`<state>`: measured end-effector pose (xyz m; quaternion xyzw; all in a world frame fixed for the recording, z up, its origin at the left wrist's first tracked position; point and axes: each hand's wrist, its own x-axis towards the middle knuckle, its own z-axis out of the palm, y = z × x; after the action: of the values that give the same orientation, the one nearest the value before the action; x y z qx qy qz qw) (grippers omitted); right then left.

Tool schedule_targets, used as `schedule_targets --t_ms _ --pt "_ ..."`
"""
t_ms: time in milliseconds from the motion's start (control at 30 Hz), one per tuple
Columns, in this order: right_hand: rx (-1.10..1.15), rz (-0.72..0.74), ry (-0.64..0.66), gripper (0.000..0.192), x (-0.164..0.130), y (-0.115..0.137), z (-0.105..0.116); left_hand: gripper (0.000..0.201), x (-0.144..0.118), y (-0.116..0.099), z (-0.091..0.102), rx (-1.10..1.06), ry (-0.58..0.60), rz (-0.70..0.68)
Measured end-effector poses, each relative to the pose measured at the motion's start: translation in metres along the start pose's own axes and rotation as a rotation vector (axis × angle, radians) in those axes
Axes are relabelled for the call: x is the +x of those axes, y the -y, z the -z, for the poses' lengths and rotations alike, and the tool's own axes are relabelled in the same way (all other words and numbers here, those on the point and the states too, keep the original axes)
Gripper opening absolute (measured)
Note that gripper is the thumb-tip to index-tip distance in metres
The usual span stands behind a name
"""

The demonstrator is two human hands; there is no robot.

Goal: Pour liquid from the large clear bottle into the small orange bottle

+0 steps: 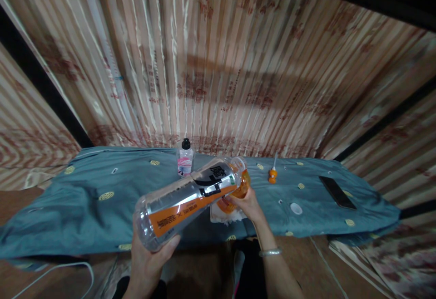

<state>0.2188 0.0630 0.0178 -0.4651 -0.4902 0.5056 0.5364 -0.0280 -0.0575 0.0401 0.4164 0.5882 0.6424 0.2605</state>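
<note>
My left hand [150, 256] is wrapped round the base of a large clear plastic bottle [184, 199] with an orange and silver label. That bottle is tilted, its neck pointing right and a little up in the view. My right hand [250, 204] grips an orange see-through bottle [244, 185], partly hidden behind the clear bottle's neck. The two bottles meet or overlap near their mouths; I cannot tell whether liquid is flowing. Beneath them, a crumpled white tissue [218, 216] lies on the teal cloth [112, 222].
A small clear bottle with a black cap and pink label [185, 163] stands at the back. Rightward are an orange pump top [272, 175], a round white cap [296, 208] and a black phone [337, 192]. A striped curtain [218, 63] hangs behind. A white cable [68, 265] lies lower left.
</note>
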Motion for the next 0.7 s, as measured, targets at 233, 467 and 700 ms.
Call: schedule_targets --t_ms 233,467,700 --pt "-0.012 0.010 0.005 0.056 0.000 -0.003 0.001 0.053 0.005 0.012 0.006 -0.016 0.031 -0.006" --pt "-0.012 0.023 0.028 0.057 0.001 -0.003 0.002 0.061 0.011 0.028 0.015 -0.042 0.090 0.001" --pt "0.012 0.004 0.024 0.062 -0.001 -0.002 -0.001 0.077 0.002 0.006 0.002 -0.037 0.009 -0.013"
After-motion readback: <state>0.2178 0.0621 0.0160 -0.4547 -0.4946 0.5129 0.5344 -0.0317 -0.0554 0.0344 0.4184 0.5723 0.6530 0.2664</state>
